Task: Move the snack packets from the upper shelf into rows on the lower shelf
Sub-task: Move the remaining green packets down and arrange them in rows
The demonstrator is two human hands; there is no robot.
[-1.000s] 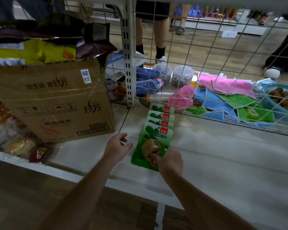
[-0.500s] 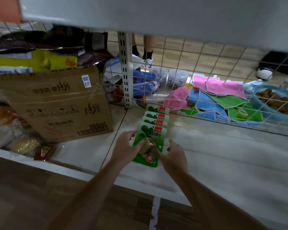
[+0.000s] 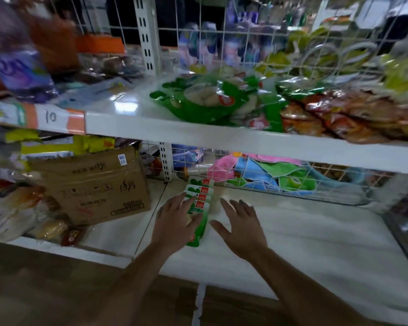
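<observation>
A row of green packets [image 3: 201,190] lies overlapped on the lower shelf [image 3: 292,231]. The left hand [image 3: 174,223] rests flat on the front one, fingers straight. At 4 o'clock the right hand [image 3: 242,228] is spread, holding nothing. At 12 o'clock a heap of green packets [image 3: 205,102] sits on the upper shelf [image 3: 132,109]. A cardboard box [image 3: 92,184] stands at 9 o'clock.

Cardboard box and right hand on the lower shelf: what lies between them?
Head view: the overlapping row of green snack packets, with the left hand lying open on the front one.
</observation>
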